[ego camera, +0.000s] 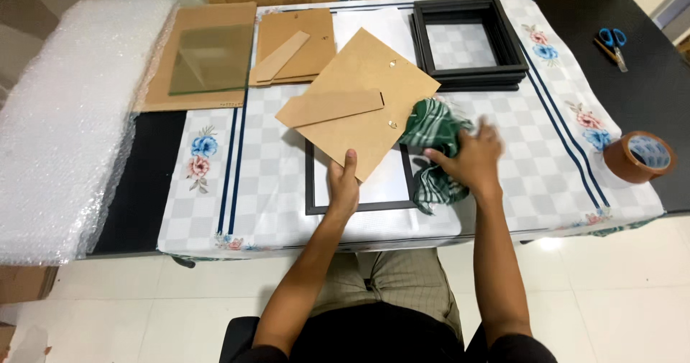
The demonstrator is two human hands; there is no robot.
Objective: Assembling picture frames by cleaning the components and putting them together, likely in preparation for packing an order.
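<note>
Head view: two bare arms reach over a table with a checked flower cloth (503, 190).
Left hand (343, 183): it pinches the near corner of a flat brown backing board with a stand flap (359, 97), thumb on top.
Brown board: it sits tilted over a black picture frame with a white sheet inside (359, 206), near the front edge of the table.
Right hand (471, 158): it presses down on a crumpled green and white checked rag (431, 129), fingers curled on it.
Right edge: a roll of brown tape (640, 156).
Far right corner: blue-handled scissors (612, 43).
Far edge: a stack of empty black frames (471, 43), more brown boards (295, 47) and a glass pane on cardboard (208, 57).
Left end: a sheet of bubble wrap (65, 126).
</note>
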